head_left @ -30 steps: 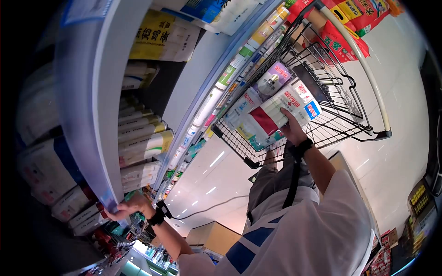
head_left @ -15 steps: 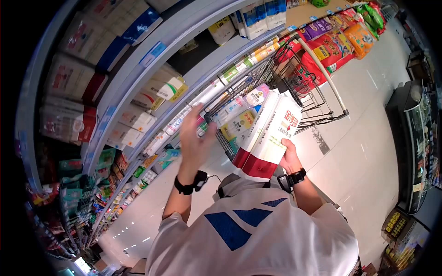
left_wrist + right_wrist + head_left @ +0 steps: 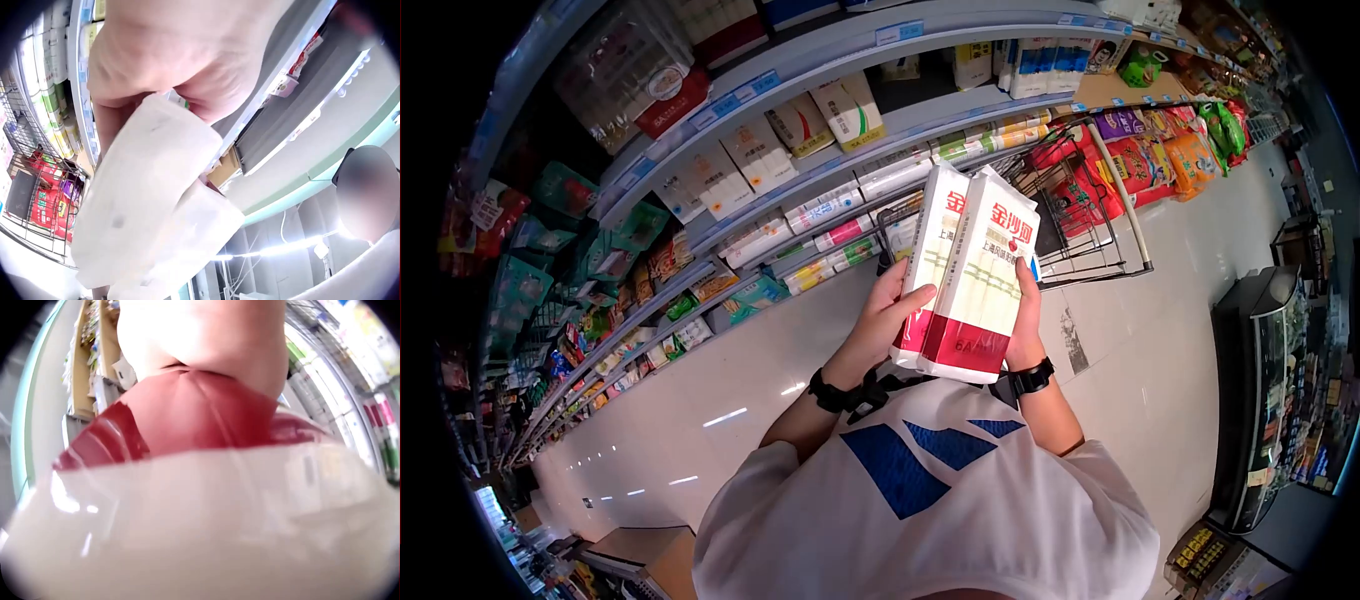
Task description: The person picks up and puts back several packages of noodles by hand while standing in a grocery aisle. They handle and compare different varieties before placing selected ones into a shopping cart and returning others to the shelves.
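Two white packs of dried noodles with red lower bands stand side by side in front of the chest in the head view. My left hand [image 3: 875,325] grips the outer side of the left noodle pack [image 3: 933,235], its thumb lying across the front. Along the outer edge of the right noodle pack [image 3: 988,285], my right hand [image 3: 1028,318] holds on, thumb near the front face and fingers hidden behind. In the left wrist view the packs' white ends [image 3: 156,162] fill the middle below the hand. A glossy pack with a red band [image 3: 194,415] lies close under the right hand in the right wrist view.
A wire shopping cart [image 3: 1140,230] stands just beyond the packs, partly covered by them. Store shelves [image 3: 820,205] with more noodle packs run along the left and far side. Bags of rice [image 3: 1135,165] sit behind the cart. A glass-fronted case [image 3: 1260,400] stands at right.
My left hand has left the shelf edge and come over to grip the left pack. The right hand has brought the packs from over the cart towards the chest. The view has turned.
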The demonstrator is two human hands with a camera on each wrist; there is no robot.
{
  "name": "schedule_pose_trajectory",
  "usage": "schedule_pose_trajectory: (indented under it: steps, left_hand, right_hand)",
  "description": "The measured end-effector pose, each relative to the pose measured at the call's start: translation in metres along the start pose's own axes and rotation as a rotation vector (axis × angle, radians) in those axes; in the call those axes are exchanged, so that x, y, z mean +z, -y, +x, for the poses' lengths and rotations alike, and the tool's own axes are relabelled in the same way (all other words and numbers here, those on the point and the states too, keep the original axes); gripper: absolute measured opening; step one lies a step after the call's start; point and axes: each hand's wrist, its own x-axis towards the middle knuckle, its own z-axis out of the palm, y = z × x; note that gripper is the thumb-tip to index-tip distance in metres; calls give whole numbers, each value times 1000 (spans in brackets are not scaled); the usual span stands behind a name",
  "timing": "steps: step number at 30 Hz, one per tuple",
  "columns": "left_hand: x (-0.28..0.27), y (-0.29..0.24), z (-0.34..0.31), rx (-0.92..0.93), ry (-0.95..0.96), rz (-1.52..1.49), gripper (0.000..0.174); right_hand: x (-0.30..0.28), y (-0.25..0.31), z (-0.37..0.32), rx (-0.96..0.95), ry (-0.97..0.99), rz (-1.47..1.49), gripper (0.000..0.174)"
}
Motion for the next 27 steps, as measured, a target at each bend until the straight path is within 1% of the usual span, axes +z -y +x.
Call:
schedule_pose_trajectory:
  steps: [1, 2, 4, 5, 7, 8, 10, 12, 14, 15, 16, 18, 19, 20, 22, 24, 25, 26, 27]
  left_hand:
    - [0, -5, -8, 17, -59, -22, 50]
    - [-5, -7, -14, 24, -69, -23, 50]
    - [-16, -13, -20, 121, -112, -85, 50]
    - [-20, -18, -22, 159, -120, -76, 50]
    - [-24, -29, -29, 154, -140, -112, 49]
    - [-25, -35, -30, 152, -151, -142, 48]
    - [-23, -41, -31, 190, -205, -154, 51]
    - [-30, -42, -24, 225, -276, -183, 51]
    - [-32, -55, -18, 265, -183, -271, 52]
    - [-27, -63, -17, 258, -211, -336, 54]
    - [-26, -71, -14, 282, -216, -334, 54]
    - [-26, -90, -4, 323, -244, -282, 55]
    - [-21, -102, -2, 326, -306, -226, 53]
    - [-20, -110, 6, 342, -310, -225, 53]
    - [-17, -126, 24, 514, -307, -99, 52]
    - [-17, -154, 44, 571, -357, -79, 55]
    - [-24, -167, 57, 646, -341, -24, 56]
    - [-32, -181, 71, 709, -353, 67, 55]
    - [-35, -200, 82, 744, -334, 90, 53]
  right_hand:
    - [5, -2, 0, 2, 8, 59, 53]
    - [9, -5, 0, 1, 14, 121, 53]
    - [9, -3, 0, -19, 5, 153, 54]
    - [8, -1, -1, -28, -10, 136, 54]
    - [3, 5, -3, -36, -64, 91, 57]
    - [-7, 10, 0, -18, -49, 82, 58]
    - [-6, 14, -1, 0, -70, 63, 59]
    - [4, 20, 6, -69, -125, 72, 60]
    - [0, 29, 16, -91, -115, 55, 61]
    - [-6, 34, 18, -108, -77, 5, 61]
    - [-3, 38, 21, -143, -105, -7, 60]
    - [-8, 45, 30, -161, -93, -27, 58]
    - [-10, 48, 34, -154, -76, -31, 58]
    - [-11, 50, 37, -172, -59, -28, 58]
    - [-13, 55, 43, -188, -30, -26, 57]
    - [-14, 60, 50, -210, -33, -17, 56]
    - [-17, 62, 52, -211, -6, 8, 55]
    - [-17, 65, 54, -212, 4, 10, 55]
    - [-17, 68, 54, -233, 17, -3, 55]
